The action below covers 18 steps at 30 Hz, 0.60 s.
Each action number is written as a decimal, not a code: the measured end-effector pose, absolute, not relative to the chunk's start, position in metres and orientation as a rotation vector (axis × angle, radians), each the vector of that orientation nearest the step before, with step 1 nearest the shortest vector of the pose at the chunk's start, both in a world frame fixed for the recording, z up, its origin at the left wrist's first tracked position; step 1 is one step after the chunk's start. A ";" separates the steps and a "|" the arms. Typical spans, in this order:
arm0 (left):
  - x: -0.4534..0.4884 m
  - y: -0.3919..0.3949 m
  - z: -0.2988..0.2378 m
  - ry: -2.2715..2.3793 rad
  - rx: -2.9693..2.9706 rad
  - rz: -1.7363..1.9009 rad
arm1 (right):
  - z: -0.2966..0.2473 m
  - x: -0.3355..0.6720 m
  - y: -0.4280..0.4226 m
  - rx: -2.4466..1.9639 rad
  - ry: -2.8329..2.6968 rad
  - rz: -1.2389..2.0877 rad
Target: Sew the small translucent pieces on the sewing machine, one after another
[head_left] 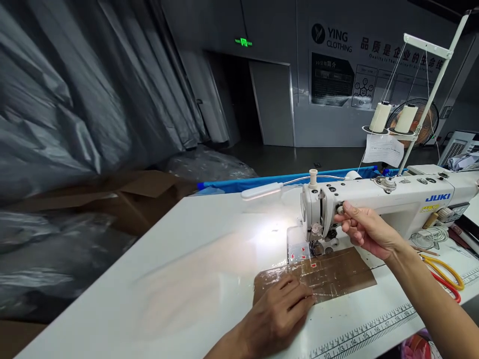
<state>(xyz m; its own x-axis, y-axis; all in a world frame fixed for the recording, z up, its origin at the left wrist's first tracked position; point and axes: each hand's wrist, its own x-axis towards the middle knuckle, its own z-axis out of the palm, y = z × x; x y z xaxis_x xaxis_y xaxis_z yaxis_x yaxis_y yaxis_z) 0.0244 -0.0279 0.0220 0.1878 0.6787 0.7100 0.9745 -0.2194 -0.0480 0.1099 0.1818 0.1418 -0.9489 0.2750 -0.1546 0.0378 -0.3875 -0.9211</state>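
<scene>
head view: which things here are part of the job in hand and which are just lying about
Seemingly in use: sewing machine, with the right hand at its knob; brown sheet under the left hand; thread cones on the stand.

Apparently just lying about: yellow-handled scissors; cardboard and plastic sheeting beyond the table.

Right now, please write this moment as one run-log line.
left hand: on brown sheet | right hand: at knob, sewing machine | thread cones: on stand

A sewing workshop for clothing.
On the right stands a JUKI sewing machine [398,198], with thread cones [380,117] behind it; the far wall [273,30] bears the lettering "YING CLOTHING" [338,35], and cardboard [149,185] lies on the left.
</scene>
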 end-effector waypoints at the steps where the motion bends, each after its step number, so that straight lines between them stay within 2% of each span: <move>1: 0.025 -0.028 0.022 -1.545 -1.971 -0.784 | 0.141 0.110 0.182 -0.425 -1.637 2.485; 11: 0.024 -0.029 0.020 -1.560 -1.967 -0.788 | 0.137 0.114 0.184 -0.351 -1.639 2.516; 15: 0.024 -0.029 0.022 -1.582 -1.942 -0.796 | 0.128 0.122 0.186 -0.371 -1.777 2.407; 18: 0.023 -0.030 0.022 -1.638 -1.868 -0.782 | 0.119 0.132 0.185 -0.460 -1.987 2.201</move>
